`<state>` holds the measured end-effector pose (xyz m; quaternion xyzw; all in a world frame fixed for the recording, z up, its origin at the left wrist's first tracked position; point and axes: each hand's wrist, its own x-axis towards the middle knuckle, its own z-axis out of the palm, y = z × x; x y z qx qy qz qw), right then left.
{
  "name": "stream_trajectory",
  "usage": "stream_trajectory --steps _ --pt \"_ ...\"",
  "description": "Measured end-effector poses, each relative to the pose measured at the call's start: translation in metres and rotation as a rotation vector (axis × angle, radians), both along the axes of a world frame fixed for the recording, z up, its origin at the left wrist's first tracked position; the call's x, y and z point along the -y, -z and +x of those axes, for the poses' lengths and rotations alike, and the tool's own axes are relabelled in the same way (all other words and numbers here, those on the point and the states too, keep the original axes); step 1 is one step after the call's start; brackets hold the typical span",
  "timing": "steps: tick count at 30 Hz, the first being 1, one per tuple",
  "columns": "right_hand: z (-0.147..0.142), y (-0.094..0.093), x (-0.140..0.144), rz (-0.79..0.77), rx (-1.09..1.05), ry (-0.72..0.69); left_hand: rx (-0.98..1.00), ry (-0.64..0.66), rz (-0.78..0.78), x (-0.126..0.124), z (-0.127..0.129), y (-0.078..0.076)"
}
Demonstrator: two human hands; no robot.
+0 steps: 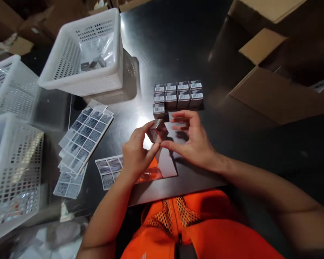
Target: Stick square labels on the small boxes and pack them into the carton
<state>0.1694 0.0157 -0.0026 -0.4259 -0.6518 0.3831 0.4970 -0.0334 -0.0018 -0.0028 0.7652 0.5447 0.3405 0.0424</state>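
Small box [157,130], held above the near desk [232,144] between my hands: left hand [136,154] clamped on its near-left corner, right hand [194,142] pinching its lower edge. Light, thin-walled card, probably crushable; grip by the edges.

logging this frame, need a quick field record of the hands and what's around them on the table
left hand: grips small box
right hand: fingertips on the same box, other fingers spread
finished boxes: labelled, in rows behind the hands
label sheets: fanned out to the left on the black table
white basket: holds a plastic bag
cardboard cartons: right side
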Motion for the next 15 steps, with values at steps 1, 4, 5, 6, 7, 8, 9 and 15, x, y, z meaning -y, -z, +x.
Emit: stream_trajectory --steps 1,4,5,6,7,8,9,15 --pt "-0.001 0.002 0.002 0.155 0.058 0.012 0.022 -0.051 0.014 -0.001 -0.001 0.001" --pt "-0.004 0.005 0.009 0.429 0.162 -0.131 0.128 -0.139 0.029 -0.004 -0.002 0.003" --pt "-0.005 0.006 0.011 0.430 0.163 -0.204 0.167 -0.146 0.027 -0.004 -0.001 0.003" --pt "-0.007 0.007 0.013 0.395 0.160 -0.260 0.204 -0.150 0.025 -0.004 0.000 0.002" --pt "-0.008 0.007 0.014 0.335 0.157 -0.289 0.238 -0.158 0.021 -0.003 0.001 0.002" --pt "-0.009 0.007 0.015 0.266 0.150 -0.301 0.269 -0.169 0.015 -0.002 0.002 0.001" --pt "-0.010 0.007 0.016 0.191 0.140 -0.303 0.297 -0.185 0.006 -0.001 0.003 0.000" --pt "-0.002 -0.005 0.008 -0.089 0.115 -0.230 0.399 -0.242 -0.070 -0.001 0.000 -0.002"
